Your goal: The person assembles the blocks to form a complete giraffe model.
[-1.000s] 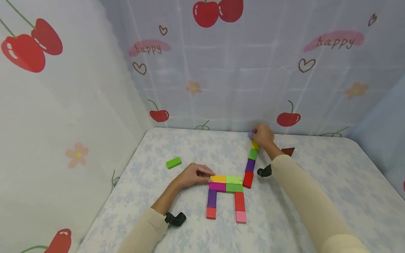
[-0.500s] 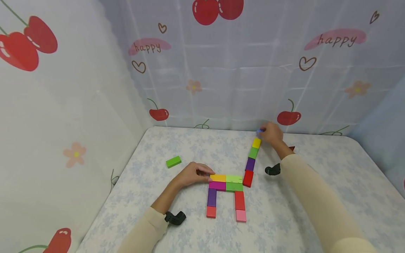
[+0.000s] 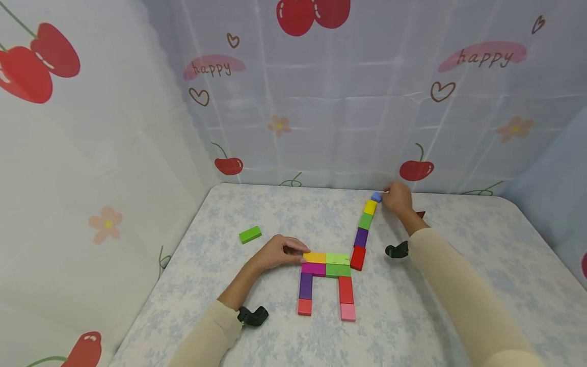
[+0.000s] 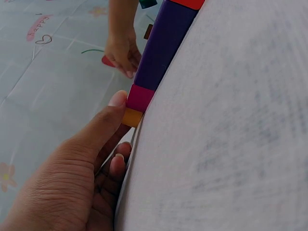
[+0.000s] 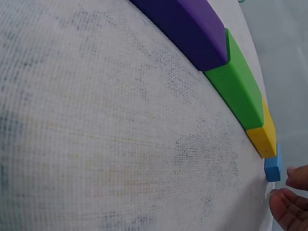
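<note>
In the head view my left hand (image 3: pixel 279 252) pinches the left end of an orange block (image 3: pixel 315 258). Its thumb also touches the side of a magenta block (image 4: pixel 140 97) in the left wrist view. Two green blocks (image 3: pixel 338 270) continue these rows. A purple block (image 3: pixel 305 286) and a red block (image 3: pixel 346 290) stretch down like legs, ending in a coral block (image 3: pixel 304 307) and a pink block (image 3: pixel 347 312). My right hand (image 3: pixel 398 198) is just right of a small blue block (image 5: pixel 272 168), fingers apart from it. The blue block tops a slanting line with a yellow block (image 3: pixel 370 207).
Below the yellow block the line continues with a green block (image 3: pixel 365 220), a purple block (image 3: pixel 361 237) and a red block (image 3: pixel 358 258). A loose green block (image 3: pixel 250 234) lies left. A dark red triangular piece (image 3: pixel 421 214) is partly behind my right forearm.
My right hand first shifts right with the blue block, then sets it down above the yellow block and lets go. The left hand stays at the orange block.
</note>
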Demonstrator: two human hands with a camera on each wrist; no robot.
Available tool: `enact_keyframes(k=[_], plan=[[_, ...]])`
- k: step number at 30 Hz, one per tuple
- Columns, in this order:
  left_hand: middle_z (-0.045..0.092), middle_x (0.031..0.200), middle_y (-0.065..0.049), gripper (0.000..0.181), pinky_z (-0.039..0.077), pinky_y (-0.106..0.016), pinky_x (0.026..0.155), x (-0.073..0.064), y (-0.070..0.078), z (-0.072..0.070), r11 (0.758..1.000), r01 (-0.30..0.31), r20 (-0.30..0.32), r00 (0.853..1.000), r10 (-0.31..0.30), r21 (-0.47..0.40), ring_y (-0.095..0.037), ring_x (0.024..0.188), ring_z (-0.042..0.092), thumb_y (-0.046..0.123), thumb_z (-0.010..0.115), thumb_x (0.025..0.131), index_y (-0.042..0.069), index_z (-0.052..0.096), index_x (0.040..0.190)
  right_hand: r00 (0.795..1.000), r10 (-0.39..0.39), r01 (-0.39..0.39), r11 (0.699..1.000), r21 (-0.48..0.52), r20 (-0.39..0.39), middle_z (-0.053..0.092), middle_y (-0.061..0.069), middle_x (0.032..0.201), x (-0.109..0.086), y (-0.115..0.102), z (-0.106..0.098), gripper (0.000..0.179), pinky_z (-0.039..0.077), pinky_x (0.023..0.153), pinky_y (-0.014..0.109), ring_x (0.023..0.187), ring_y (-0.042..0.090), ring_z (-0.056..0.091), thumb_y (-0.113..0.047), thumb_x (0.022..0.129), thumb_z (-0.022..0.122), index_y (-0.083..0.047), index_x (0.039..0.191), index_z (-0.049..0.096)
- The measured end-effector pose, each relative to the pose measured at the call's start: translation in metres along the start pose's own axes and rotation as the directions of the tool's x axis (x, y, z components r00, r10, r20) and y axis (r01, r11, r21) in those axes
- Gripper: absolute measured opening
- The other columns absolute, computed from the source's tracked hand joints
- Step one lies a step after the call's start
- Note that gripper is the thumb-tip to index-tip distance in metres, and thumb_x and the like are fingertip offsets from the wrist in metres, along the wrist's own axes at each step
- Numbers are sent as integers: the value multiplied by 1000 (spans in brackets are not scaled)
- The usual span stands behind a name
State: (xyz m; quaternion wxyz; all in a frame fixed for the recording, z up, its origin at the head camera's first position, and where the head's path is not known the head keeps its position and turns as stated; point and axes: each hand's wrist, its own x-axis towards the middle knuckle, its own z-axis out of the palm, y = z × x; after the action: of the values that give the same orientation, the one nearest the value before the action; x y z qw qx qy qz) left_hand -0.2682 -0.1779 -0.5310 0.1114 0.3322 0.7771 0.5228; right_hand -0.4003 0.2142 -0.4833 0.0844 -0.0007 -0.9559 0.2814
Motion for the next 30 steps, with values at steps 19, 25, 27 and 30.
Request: enact_keyframes(k=[19, 25, 27, 30], plan=[[74, 113, -13, 26, 50, -23, 74, -6, 25, 0, 1000, 11, -5, 1000, -11, -14, -14, 93, 65, 1, 79, 87, 0, 77, 113, 987, 160, -163, 966, 202, 31, 71, 18, 94, 3, 5, 13, 25, 42, 61, 31, 75, 25, 53, -13, 98, 65, 4, 114, 75], [74, 114, -14, 26, 50, -23, 74, -5, 27, 0, 1000, 1, -3, 1000, -1, -5, -12, 93, 65, 2, 78, 88, 0, 77, 114, 987, 159, -164, 966, 199, 38, 68, 21, 103, 3, 4, 13, 26, 40, 64, 33, 80, 28, 51, -16, 99, 65, 1, 115, 76], [74, 114, -15, 27, 50, -23, 74, -5, 28, 0, 1000, -4, -2, 1000, 4, -6, -12, 93, 66, 1, 78, 88, -1, 76, 114, 986, 158, -164, 966, 198, 45, 69, 21, 104, 3, 4, 12, 26, 41, 65, 33, 81, 28, 52, -17, 99, 65, 0, 115, 76], [73, 114, -16, 27, 50, -23, 74, -4, 29, 0, 1000, -9, -2, 1000, 9, -9, -14, 93, 66, 0, 78, 88, -3, 76, 114, 985, 160, -169, 967, 191, 61, 69, 21, 112, 3, 3, 11, 27, 42, 68, 33, 87, 29, 53, -19, 99, 66, -1, 116, 76]])
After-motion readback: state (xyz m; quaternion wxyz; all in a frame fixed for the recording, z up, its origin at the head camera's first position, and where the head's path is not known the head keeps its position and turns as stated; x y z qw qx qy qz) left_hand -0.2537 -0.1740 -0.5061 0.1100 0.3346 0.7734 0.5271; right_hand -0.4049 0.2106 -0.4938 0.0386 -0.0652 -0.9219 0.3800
